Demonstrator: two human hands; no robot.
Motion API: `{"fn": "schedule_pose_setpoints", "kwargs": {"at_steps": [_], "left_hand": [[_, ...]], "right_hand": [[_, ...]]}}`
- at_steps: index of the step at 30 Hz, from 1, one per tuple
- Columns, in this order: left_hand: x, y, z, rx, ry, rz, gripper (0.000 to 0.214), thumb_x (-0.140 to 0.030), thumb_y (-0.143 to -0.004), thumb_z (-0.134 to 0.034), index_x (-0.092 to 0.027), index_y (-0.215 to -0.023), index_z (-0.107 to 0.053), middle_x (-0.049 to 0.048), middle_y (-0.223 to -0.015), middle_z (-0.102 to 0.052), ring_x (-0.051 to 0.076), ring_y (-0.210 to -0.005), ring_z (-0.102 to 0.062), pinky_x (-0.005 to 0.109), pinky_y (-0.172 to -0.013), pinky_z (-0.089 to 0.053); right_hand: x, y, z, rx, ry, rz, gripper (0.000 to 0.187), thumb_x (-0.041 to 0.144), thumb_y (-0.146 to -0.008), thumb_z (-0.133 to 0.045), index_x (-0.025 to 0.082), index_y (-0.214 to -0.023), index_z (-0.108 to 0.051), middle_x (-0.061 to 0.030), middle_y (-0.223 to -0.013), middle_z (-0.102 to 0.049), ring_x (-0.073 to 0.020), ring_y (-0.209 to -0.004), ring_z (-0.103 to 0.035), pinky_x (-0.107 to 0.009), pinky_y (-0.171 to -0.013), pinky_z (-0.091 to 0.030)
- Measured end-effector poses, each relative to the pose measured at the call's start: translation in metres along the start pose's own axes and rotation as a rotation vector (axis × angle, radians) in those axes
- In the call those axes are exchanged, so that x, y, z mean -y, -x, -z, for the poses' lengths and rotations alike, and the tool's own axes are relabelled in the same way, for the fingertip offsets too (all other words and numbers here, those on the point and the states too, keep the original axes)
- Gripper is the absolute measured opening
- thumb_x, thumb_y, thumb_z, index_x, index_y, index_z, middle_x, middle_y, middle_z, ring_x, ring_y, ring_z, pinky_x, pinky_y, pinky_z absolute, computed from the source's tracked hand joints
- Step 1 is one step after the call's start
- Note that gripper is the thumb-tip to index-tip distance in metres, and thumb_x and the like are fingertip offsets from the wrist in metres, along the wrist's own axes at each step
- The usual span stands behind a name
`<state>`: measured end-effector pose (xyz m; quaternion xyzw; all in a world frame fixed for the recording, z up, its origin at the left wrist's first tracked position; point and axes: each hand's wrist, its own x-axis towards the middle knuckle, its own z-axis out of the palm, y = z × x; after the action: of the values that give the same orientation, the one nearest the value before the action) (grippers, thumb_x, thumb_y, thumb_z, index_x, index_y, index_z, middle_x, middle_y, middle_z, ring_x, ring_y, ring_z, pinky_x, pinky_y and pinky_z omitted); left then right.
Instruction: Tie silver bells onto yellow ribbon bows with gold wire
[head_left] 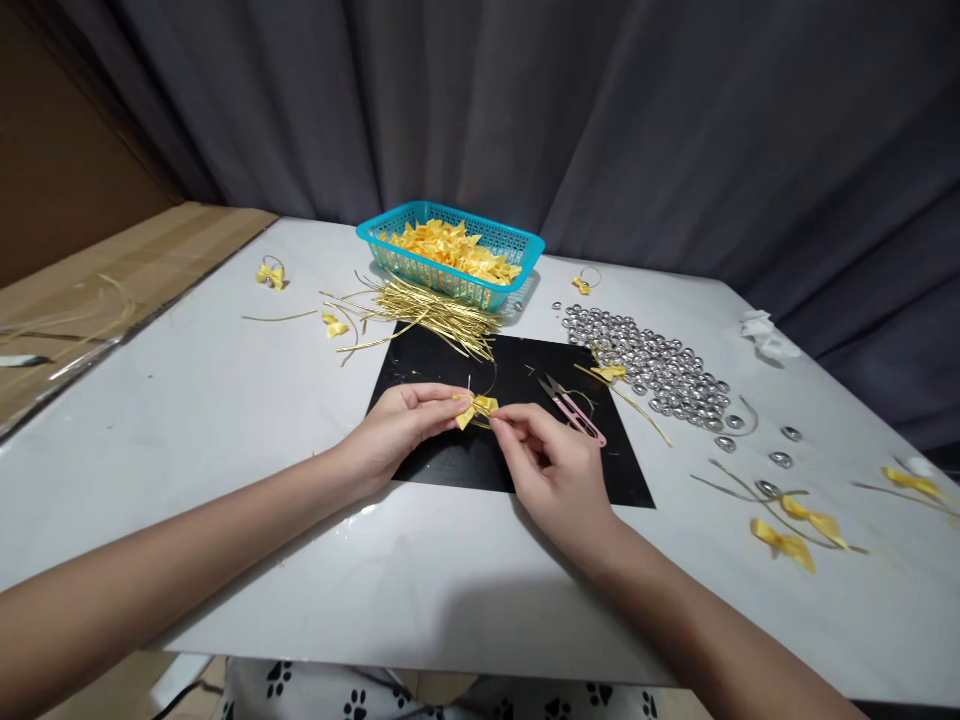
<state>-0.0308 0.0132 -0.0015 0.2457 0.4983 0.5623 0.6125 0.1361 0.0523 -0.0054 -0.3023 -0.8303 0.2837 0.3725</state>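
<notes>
Above a black mat (450, 468), both hands meet at a small yellow ribbon bow (475, 408). My left hand (409, 425) pinches the bow's left side between thumb and fingers. On its right side, the thumb and forefinger of my right hand (551, 455) close on a gold cord (487, 412) at the bow. Part of the cord loops up behind the bow. What lies under the fingertips is hidden. Pink-handled thread snips (576, 412) rest on the mat, just beyond my right hand.
A teal basket (367, 232) of yellow bows stands at the back. Before it lies a bundle of gold cords (427, 312). Many silver bells or beads (645, 355) spread to the right. Loose bows (784, 543) lie at the front right, and a looped bow (271, 273) far left.
</notes>
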Motion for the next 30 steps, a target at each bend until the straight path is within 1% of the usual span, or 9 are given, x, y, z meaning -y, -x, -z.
{"fn": "schedule_pose_setpoints", "kwargs": {"at_steps": [2,5,8,10,13,17,22,27,30], "left_hand": [[-0.0001,0.0005,-0.0005,0.003,0.003,0.0,0.01,-0.02,-0.069,-0.077,-0.016,-0.077,-0.075,0.0007,-0.076,-0.073,0.007,-0.069,-0.061,0.017,-0.072,-0.047],[-0.0001,0.0014,-0.0014,0.001,0.004,0.001,0.01,-0.02,-0.069,-0.077,-0.016,-0.078,-0.075,0.0008,-0.077,-0.073,0.007,-0.071,-0.062,0.016,-0.073,-0.047],[-0.0001,0.002,-0.0017,-0.008,0.002,0.0,0.012,-0.021,-0.068,-0.078,-0.016,-0.078,-0.075,0.0008,-0.078,-0.074,0.007,-0.071,-0.062,0.017,-0.074,-0.048],[-0.0002,0.002,-0.0015,-0.011,0.004,-0.001,0.013,-0.022,-0.068,-0.078,-0.017,-0.079,-0.075,0.0006,-0.079,-0.074,0.007,-0.071,-0.062,0.017,-0.074,-0.048],[-0.0007,0.0016,-0.001,-0.008,0.015,0.002,0.013,-0.021,-0.069,-0.077,-0.016,-0.08,-0.074,0.0006,-0.079,-0.074,0.007,-0.073,-0.063,0.017,-0.075,-0.048],[-0.0013,0.001,-0.0008,-0.006,0.021,0.001,0.012,-0.022,-0.07,-0.077,-0.015,-0.079,-0.074,0.0011,-0.079,-0.073,0.007,-0.074,-0.063,0.017,-0.075,-0.048],[-0.002,0.0015,-0.002,-0.002,0.011,-0.009,0.012,-0.022,-0.069,-0.076,-0.014,-0.078,-0.074,0.0025,-0.078,-0.073,0.009,-0.072,-0.063,0.021,-0.077,-0.048],[-0.0017,0.0026,-0.0025,0.004,-0.041,-0.014,0.011,-0.02,-0.067,-0.077,-0.014,-0.076,-0.074,0.0038,-0.077,-0.074,0.012,-0.073,-0.064,0.024,-0.079,-0.047],[-0.0006,0.0029,-0.0014,0.0,-0.054,-0.021,0.01,-0.018,-0.066,-0.076,-0.015,-0.075,-0.074,0.0038,-0.078,-0.074,0.012,-0.073,-0.064,0.025,-0.079,-0.047]], "right_hand": [[-0.0002,0.0014,-0.0001,-0.101,0.126,0.135,0.008,0.014,-0.088,-0.052,0.015,-0.087,-0.06,0.0008,-0.063,-0.06,-0.0066,-0.051,-0.051,-0.019,-0.047,-0.038],[0.0002,0.0022,0.0009,-0.172,0.269,0.256,0.007,0.009,-0.085,-0.056,0.014,-0.083,-0.06,0.0005,-0.064,-0.064,-0.0063,-0.051,-0.055,-0.018,-0.048,-0.041],[0.0009,0.0024,0.0032,-0.188,0.398,0.404,0.01,0.009,-0.086,-0.055,0.013,-0.078,-0.06,-0.0019,-0.065,-0.066,-0.008,-0.052,-0.058,-0.02,-0.051,-0.044],[0.0012,0.0027,0.0041,-0.13,0.449,0.468,0.014,0.011,-0.089,-0.052,0.012,-0.078,-0.061,-0.0039,-0.066,-0.067,-0.0102,-0.054,-0.061,-0.021,-0.052,-0.046],[0.0,0.0035,0.0035,0.007,0.426,0.428,0.017,0.013,-0.092,-0.047,0.011,-0.085,-0.063,-0.0055,-0.072,-0.068,-0.0127,-0.062,-0.065,-0.022,-0.056,-0.049],[-0.0038,0.0038,0.0016,0.068,0.339,0.335,0.017,0.014,-0.092,-0.046,0.011,-0.094,-0.063,-0.0078,-0.083,-0.07,-0.0158,-0.073,-0.068,-0.026,-0.066,-0.054],[-0.0059,0.0041,0.0014,0.178,0.311,0.266,0.021,0.014,-0.093,-0.044,0.012,-0.098,-0.063,-0.0105,-0.088,-0.071,-0.0189,-0.079,-0.068,-0.031,-0.073,-0.055],[-0.0047,0.0044,0.0011,0.229,0.28,0.233,0.02,0.015,-0.092,-0.044,0.012,-0.099,-0.063,-0.0103,-0.091,-0.07,-0.0189,-0.082,-0.068,-0.031,-0.075,-0.054],[-0.0027,0.0033,0.0023,0.246,0.246,0.222,0.018,0.014,-0.091,-0.044,0.013,-0.095,-0.062,-0.0089,-0.088,-0.069,-0.0173,-0.078,-0.066,-0.028,-0.07,-0.053]]}}
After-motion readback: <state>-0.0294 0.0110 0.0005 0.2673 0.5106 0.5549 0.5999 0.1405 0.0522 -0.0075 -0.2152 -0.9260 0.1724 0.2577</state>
